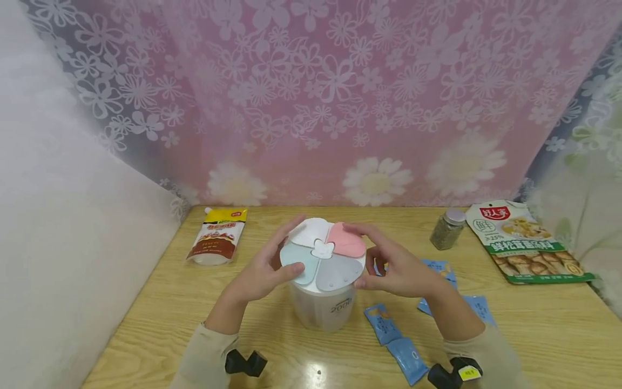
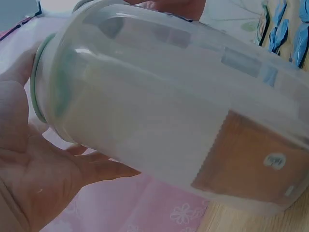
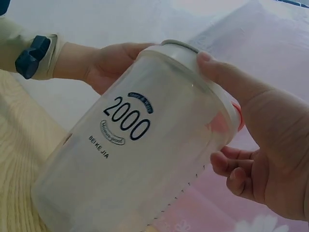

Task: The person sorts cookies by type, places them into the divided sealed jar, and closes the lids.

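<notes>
A clear plastic canister (image 1: 316, 309) marked "2000" stands on the table in front of me. Its round lid (image 1: 322, 248) is split into white, pink, pale green and grey petals around a small white flower. My left hand (image 1: 262, 273) grips the lid's left side, thumb on the green petal. On the opposite side my right hand (image 1: 400, 270) holds the rim, thumb at the front edge and index finger over the pink petal. Through the wall in the left wrist view, a brown packet (image 2: 251, 159) shows low in the canister.
Blue sachets (image 1: 384, 324) lie right of the canister, several in all. Farther right are a spice jar (image 1: 447, 229) and a green-and-white mushroom seasoning bag (image 1: 529, 243). At the back left sits a yellow-and-brown spouted pouch (image 1: 218, 237). A pink flowered cloth (image 1: 311, 108) hangs behind.
</notes>
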Motion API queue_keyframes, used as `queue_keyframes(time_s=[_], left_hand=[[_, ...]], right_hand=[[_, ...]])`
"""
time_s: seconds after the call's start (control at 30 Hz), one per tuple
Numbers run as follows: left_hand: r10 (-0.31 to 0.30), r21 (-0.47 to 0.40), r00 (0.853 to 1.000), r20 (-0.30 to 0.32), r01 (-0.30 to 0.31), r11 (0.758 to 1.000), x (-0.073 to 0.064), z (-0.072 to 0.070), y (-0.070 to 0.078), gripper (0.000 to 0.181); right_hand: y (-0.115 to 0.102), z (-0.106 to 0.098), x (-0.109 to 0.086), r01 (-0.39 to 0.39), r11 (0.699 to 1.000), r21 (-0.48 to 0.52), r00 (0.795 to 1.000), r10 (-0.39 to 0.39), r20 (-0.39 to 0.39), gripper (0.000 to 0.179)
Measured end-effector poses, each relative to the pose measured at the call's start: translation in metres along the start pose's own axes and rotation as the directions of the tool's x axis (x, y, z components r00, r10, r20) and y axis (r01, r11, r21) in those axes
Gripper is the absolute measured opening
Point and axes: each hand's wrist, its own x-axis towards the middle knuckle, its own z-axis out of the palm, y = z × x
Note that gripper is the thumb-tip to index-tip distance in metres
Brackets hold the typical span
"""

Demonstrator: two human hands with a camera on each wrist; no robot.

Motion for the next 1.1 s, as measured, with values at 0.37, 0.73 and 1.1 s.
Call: queue_keyframes(time_s=[0.37,0.73,1.1], left_hand=[[-0.031,0.117,0.991,-0.134,0.047,0.992,0.006,0.012,0.002,0.051],[-0.029,0.152,0.996,-0.083,0.042,0.987,0.008,0.022,-0.002,0.106],[0.045,0.115,0.967,-0.250,-0.017,0.993,0.010,0.030,-0.012,0.052]], right_hand=[[-0.001,-0.009,-0.002,-0.060,0.998,0.009,0.993,0.061,-0.104,0.062],[-0.009,0.004,0.000,-0.090,0.996,0.010,0.993,0.091,-0.081,0.104],[0.002,0.010,0.003,-0.053,0.995,0.079,0.995,0.059,-0.075,0.076]])
